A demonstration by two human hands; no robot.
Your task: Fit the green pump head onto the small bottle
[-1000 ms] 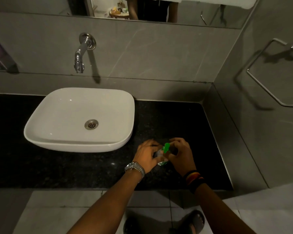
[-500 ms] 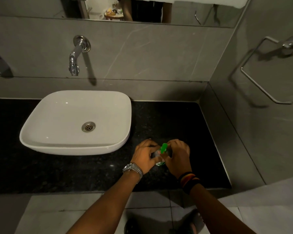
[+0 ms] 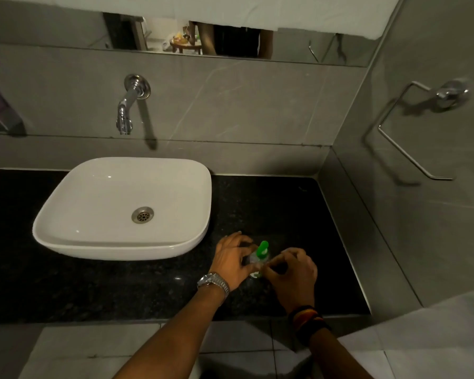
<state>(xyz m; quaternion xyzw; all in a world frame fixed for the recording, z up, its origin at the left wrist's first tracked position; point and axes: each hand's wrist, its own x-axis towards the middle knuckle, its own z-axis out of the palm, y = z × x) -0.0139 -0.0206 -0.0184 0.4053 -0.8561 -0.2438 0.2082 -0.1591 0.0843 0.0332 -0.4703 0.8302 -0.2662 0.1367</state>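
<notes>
A small clear bottle (image 3: pixel 255 260) stands on the black stone counter (image 3: pixel 285 209), right of the basin. The green pump head (image 3: pixel 263 248) sits on top of it, its nozzle pointing away from me. My left hand (image 3: pixel 231 259), with a metal watch on the wrist, wraps the bottle's left side. My right hand (image 3: pixel 292 269), with dark bands on the wrist, pinches the bottle low on its right side with curled fingers. Most of the bottle's body is hidden between the two hands.
A white basin (image 3: pixel 192 192) sits on the counter to the left, under a chrome wall tap (image 3: pixel 126 113). A grey wall with a metal towel ring (image 3: pixel 411 138) closes off the right. The counter's front edge (image 3: pixel 148 321) lies just below my wrists.
My right hand has come off the pump head and dropped to the bottle's side, so the green head now shows fully. The camera has tilted slightly; the bottle stays in place.
</notes>
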